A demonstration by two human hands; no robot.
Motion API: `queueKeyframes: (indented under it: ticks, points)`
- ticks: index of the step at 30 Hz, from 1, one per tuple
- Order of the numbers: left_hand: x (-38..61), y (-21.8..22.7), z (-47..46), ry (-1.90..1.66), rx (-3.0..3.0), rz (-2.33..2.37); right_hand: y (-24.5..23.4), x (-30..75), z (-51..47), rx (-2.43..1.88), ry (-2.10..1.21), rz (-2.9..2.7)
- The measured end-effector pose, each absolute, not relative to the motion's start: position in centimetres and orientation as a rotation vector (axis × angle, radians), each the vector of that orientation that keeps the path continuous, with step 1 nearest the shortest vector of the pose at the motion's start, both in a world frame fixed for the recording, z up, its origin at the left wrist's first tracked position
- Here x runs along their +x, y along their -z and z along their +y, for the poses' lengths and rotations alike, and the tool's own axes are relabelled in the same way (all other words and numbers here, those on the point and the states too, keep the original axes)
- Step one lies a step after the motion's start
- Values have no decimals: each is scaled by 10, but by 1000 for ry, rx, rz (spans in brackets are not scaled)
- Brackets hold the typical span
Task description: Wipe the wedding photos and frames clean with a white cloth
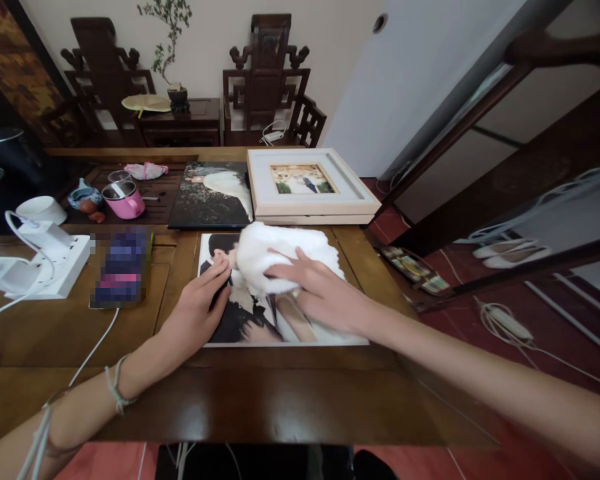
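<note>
A large photo print (253, 319) lies flat on the brown wooden table near its front edge. My left hand (200, 297) rests on the print's left side, its fingers stretched out and holding nothing. A fluffy white cloth (280, 248) is bunched over the upper right of the print, hiding part of the picture. On top of the cloth is my right hand (313, 283), gripping it with the fingers pressed into the pile and pushing it against the print.
Behind the print are a dark photo panel (200, 203) and a light wooden picture frame (360, 200). To the left, a phone (123, 267) charges beside a white power strip (67, 270). A pink cup (130, 202) stands on the tea tray (163, 183).
</note>
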State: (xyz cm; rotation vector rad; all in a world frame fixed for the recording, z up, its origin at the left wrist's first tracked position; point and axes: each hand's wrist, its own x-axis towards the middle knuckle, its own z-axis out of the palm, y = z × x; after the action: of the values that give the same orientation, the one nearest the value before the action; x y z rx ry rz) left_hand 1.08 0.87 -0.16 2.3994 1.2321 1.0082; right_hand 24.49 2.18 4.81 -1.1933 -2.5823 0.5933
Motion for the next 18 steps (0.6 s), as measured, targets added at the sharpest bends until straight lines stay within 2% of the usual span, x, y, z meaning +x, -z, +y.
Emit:
queueKeyframes:
  ticks: [4, 9, 15, 18]
  points:
    - [12, -3, 8, -1006, 2392, 1235, -55, 204, 56, -1102, -705, -2548]
    - [12, -4, 8, -1016, 2390, 1273, -72, 176, 73, -1021, -696, -2653]
    - [10, -1, 8, -1025, 2389, 1253, -63, 226, 63, -1021, -705, -2622]
    - [9, 1, 8, -1006, 2388, 1250, -50, 270, 60, -1118, -605, -2606]
